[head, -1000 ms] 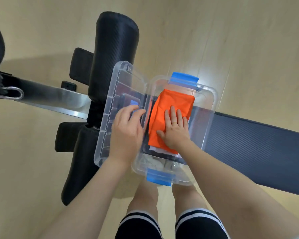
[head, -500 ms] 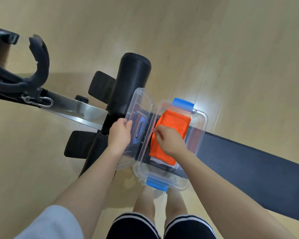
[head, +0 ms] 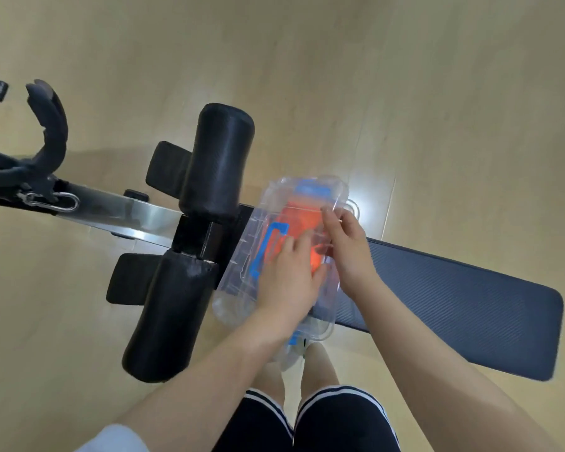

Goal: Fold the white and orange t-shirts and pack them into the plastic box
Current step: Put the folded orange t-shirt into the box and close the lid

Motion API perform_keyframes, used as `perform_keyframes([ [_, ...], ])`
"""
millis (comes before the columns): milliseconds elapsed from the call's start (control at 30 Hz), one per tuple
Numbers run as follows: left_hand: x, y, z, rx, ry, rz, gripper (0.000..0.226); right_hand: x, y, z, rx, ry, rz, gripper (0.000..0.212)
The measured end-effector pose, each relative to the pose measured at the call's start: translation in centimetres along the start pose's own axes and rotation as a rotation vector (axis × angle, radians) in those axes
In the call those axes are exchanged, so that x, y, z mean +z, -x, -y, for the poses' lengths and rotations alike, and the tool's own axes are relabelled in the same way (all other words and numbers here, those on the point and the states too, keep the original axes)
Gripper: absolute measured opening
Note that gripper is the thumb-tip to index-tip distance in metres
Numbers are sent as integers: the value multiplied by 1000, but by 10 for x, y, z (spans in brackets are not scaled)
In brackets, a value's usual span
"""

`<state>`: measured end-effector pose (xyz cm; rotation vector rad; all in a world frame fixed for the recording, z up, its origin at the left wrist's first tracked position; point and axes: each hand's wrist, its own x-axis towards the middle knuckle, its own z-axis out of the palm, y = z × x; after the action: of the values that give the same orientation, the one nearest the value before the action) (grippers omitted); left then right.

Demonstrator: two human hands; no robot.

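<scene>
The clear plastic box [head: 320,327] stands on the near end of a dark bench pad. Its clear lid [head: 242,278], which has a blue handle [head: 268,243], lies tilted over the box and covers most of it. The folded orange t-shirt [head: 304,220] shows through the lid, inside the box. The white t-shirt is hidden. My left hand [head: 287,285] lies over the lid's middle and holds it. My right hand [head: 349,249] grips the lid's right edge with its fingertips. A blue latch [head: 313,189] sits at the box's far end.
The bench pad [head: 454,298] runs off to the right. Two black foam rollers [head: 216,164] [head: 167,318] and a metal bar [head: 118,210] with a carabiner [head: 64,202] lie left of the box. Below are wooden floor and my legs in black shorts [head: 336,419].
The lid, open to the left of the box before, has swung over onto the box. My right hand left the orange t-shirt and went to the lid's edge.
</scene>
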<state>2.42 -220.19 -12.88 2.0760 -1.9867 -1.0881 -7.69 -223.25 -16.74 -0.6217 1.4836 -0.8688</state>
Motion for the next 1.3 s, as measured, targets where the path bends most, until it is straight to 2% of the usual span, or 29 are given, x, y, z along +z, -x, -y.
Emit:
perform_keyframes([
  [67, 19, -1, -5, 29, 26, 73, 48, -14, -2, -12, 23, 101, -105, 13],
  [133, 37, -4, -1, 81, 56, 135, 47, -27, -9, -26, 43, 214, -192, 24],
  [200, 49, -11, 15, 103, 2, 103, 52, -40, -18, -39, 50, 349, -246, 38],
  [267, 55, -20, 35, 17, -93, 32, 50, -49, -29, -50, 46, 484, -270, 45],
  [333, 55, -30, 57, -118, -166, 0, 56, -53, -37, -57, 45, 635, -259, 40],
  [467, 50, -47, 83, -285, -47, 95, 67, -53, -47, -65, 98, 659, -237, 42],
  [533, 45, -50, 86, -289, 0, 126, 78, -54, -51, -66, 138, 625, -221, 42],
  [633, 42, -53, 88, -284, -53, 165, 89, -57, -55, -66, 207, 562, -194, 45],
  [733, 45, -54, 84, -259, -127, 161, 80, -60, -61, -60, 228, 660, -160, 48],
  [767, 47, -54, 83, -209, -190, 145, 80, -59, -63, -57, 193, 758, -151, 52],
  [867, 54, -55, 81, -34, -357, 158, 113, -51, -71, -43, -37, 992, -136, 75],
  [933, 59, -57, 81, 32, -464, 198, 118, -44, -86, -36, -185, 1084, -76, 70],
  [1000, 64, -60, 81, 8, -515, 220, 117, -36, -104, -30, -231, 1163, 11, 63],
  [1200, 72, -60, 79, -38, -572, 198, 118, -19, -149, -13, -122, 1313, 235, 59],
  [1300, 73, -61, 78, -44, -566, 187, 118, -19, -152, -8, -164, 1317, 269, 55],
])
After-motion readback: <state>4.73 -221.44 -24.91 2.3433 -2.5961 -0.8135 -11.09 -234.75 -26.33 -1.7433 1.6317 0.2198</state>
